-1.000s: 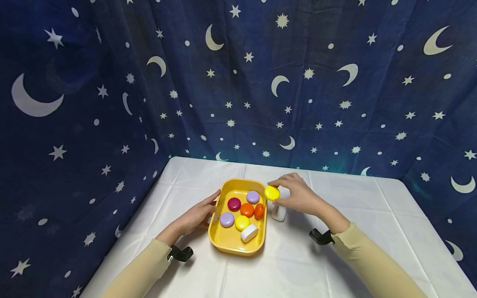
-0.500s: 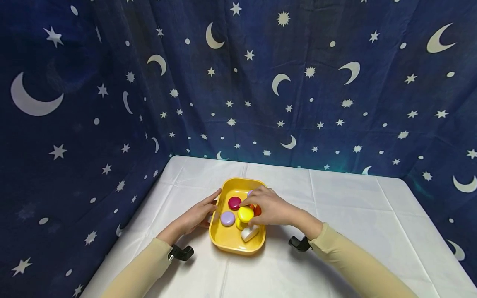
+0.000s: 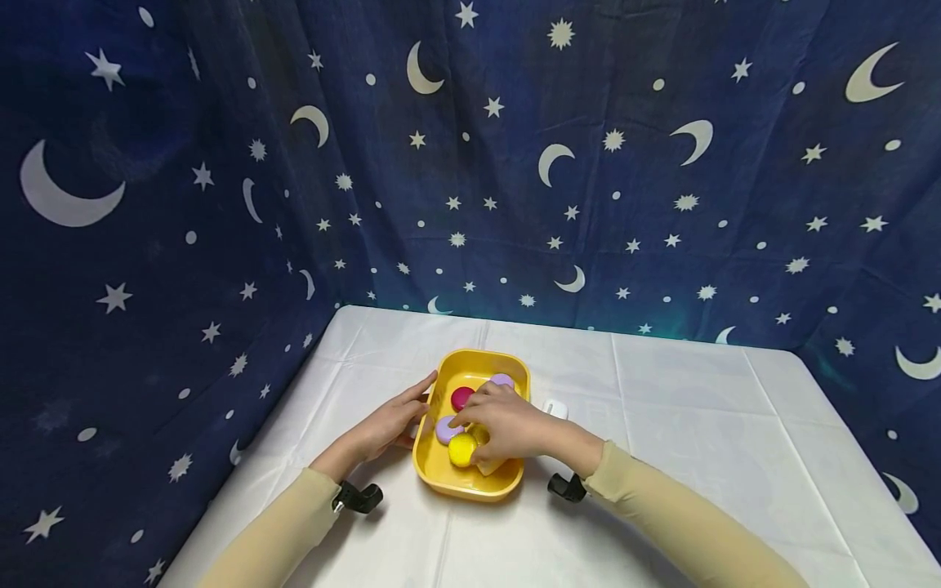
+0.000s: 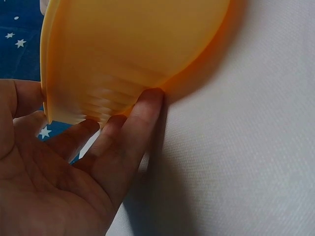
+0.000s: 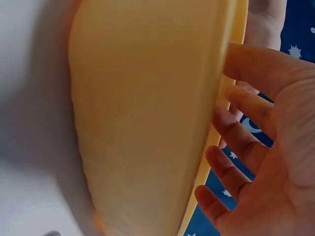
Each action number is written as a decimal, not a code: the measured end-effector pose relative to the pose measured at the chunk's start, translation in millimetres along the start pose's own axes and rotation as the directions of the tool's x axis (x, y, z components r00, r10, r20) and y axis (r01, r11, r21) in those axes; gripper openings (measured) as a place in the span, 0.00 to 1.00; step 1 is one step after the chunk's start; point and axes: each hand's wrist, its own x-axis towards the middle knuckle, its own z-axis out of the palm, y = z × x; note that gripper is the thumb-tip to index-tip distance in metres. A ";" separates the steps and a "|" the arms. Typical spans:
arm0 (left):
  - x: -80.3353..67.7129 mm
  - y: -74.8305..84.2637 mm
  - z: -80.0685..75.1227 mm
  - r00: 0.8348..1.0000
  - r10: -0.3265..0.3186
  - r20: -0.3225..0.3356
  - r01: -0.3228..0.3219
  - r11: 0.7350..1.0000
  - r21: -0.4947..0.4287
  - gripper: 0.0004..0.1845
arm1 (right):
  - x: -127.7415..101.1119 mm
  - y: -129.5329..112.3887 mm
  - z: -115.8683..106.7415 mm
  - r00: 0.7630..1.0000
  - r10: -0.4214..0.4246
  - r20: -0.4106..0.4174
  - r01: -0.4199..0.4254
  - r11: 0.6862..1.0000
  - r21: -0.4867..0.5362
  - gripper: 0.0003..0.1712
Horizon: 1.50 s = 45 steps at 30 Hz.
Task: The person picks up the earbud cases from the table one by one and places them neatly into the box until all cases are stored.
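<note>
A yellow rectangular tray (image 3: 470, 493) with rounded corners stands on the white-covered table. My left hand (image 3: 384, 426) touches its left wall, fingers straight; the left wrist view shows the fingertips against the outside of that wall. Reaching over the right rim, my right hand (image 3: 510, 423) pinches a glossy yellow disc (image 3: 461, 450) between thumb and fingers, low inside the tray. Around it lie a lilac disc (image 3: 447, 430), a dark red disc (image 3: 461, 398) and another lilac disc (image 3: 502, 380) at the back. The hand hides other pieces. In the right wrist view, the tray wall (image 5: 147, 108) hides what the fingertips hold.
A small white object (image 3: 555, 408) stands just right of the tray, partly behind my right forearm. White cloth (image 3: 684, 408) covers the table. A dark blue curtain (image 3: 515, 163) with moons and stars hangs behind and at the sides.
My right hand has carried the yellow disc from beyond the tray's right rim, leftward and down into the tray. The left hand stays at the left wall.
</note>
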 end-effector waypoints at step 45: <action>1.1 -1.1 2.8 0.999 -0.023 -0.039 0.024 0.999 0.029 0.35 | -86.0 61.3 -55.0 0.908 0.293 -0.299 -0.237 0.949 0.210 0.31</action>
